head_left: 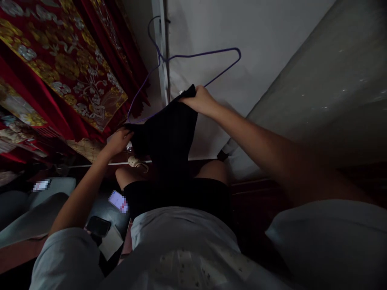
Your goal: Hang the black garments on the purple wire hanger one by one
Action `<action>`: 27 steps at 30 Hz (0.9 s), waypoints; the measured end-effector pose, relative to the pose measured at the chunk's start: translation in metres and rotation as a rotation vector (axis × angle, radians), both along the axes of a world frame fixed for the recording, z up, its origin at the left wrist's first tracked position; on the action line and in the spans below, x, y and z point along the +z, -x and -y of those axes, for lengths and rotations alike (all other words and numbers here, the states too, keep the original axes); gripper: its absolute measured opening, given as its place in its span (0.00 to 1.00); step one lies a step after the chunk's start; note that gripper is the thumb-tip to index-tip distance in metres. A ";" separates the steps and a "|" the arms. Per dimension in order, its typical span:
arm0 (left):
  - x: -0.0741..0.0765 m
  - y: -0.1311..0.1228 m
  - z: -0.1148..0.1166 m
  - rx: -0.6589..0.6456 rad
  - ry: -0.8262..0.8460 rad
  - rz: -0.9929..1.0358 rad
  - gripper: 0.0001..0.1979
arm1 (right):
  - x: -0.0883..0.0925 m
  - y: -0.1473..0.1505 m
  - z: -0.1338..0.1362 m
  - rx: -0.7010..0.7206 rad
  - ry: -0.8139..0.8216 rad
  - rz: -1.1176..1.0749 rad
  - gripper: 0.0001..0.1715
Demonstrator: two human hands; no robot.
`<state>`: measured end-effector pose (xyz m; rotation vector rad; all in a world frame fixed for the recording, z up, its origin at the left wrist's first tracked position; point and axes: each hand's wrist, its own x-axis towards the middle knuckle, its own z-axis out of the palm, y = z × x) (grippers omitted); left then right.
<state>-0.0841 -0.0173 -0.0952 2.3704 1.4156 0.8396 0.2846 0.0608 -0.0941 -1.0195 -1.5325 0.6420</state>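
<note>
A black garment point(171, 133) hangs stretched between my two hands in front of my knees; its exact kind does not show in the dim light. My left hand point(120, 141) is closed on its left upper corner. At the right upper corner, my right hand point(201, 100) pinches the cloth's edge. Just beyond the garment, a purple wire clothes hanger point(205, 53) hangs with its hook by a metal pole. Its lower bar runs along the garment's top edge and is partly hidden by the cloth and my right hand.
Red embroidered drapes point(69, 60) fill the upper left. A metal pole point(163, 44) stands before a white wall point(242, 24), with a greyish plastic-like sheet point(326, 96) at right. On a dark seat at lower left lie a lit phone point(117, 200) and a dark phone point(98, 226).
</note>
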 end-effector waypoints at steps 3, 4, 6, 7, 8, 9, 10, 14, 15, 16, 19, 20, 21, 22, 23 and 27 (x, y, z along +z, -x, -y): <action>0.023 -0.008 -0.008 -0.010 -0.140 0.024 0.14 | 0.010 0.000 0.016 0.003 -0.066 0.009 0.14; 0.031 -0.010 -0.009 -0.028 -0.176 0.026 0.12 | 0.012 0.001 0.022 -0.013 -0.084 0.021 0.15; 0.045 -0.013 -0.008 -0.069 -0.202 0.002 0.11 | 0.015 0.005 0.033 -0.065 -0.118 0.046 0.18; 0.052 -0.013 -0.007 -0.089 -0.194 -0.027 0.10 | 0.017 0.006 0.037 -0.093 -0.129 0.059 0.19; 0.057 -0.012 -0.004 -0.107 -0.176 -0.069 0.11 | 0.018 0.007 0.040 -0.113 -0.129 0.072 0.20; 0.062 -0.009 0.000 -0.120 -0.156 -0.120 0.12 | 0.020 0.007 0.043 -0.123 -0.115 0.083 0.21; 0.067 -0.007 0.005 -0.128 -0.134 -0.175 0.13 | 0.022 0.007 0.045 -0.125 -0.090 0.092 0.21; 0.087 -0.005 0.025 -0.086 -0.140 -0.275 0.18 | 0.024 0.009 0.046 -0.131 0.034 0.084 0.21; 0.091 -0.009 0.027 -0.057 -0.178 -0.242 0.18 | 0.023 0.012 0.046 -0.136 0.054 0.075 0.21; 0.096 -0.016 0.026 -0.026 -0.220 -0.188 0.18 | 0.022 0.015 0.047 -0.136 0.068 0.063 0.20; 0.107 -0.044 0.014 0.032 -0.298 -0.010 0.11 | 0.015 0.027 0.053 -0.089 0.101 0.025 0.17; 0.110 -0.054 0.008 0.033 -0.315 0.027 0.06 | 0.014 0.029 0.055 -0.069 0.108 0.025 0.15; 0.112 -0.063 0.002 0.029 -0.326 0.042 0.05 | 0.013 0.029 0.057 -0.055 0.107 0.036 0.14; 0.114 -0.071 -0.005 0.018 -0.332 0.037 0.11 | 0.014 0.027 0.059 -0.050 0.091 0.056 0.13; 0.115 -0.077 -0.010 0.002 -0.329 0.015 0.17 | 0.015 0.022 0.060 -0.057 0.059 0.080 0.11; 0.113 -0.080 -0.025 -0.018 -0.254 -0.084 0.19 | 0.027 -0.021 0.050 -0.181 -0.140 0.072 0.12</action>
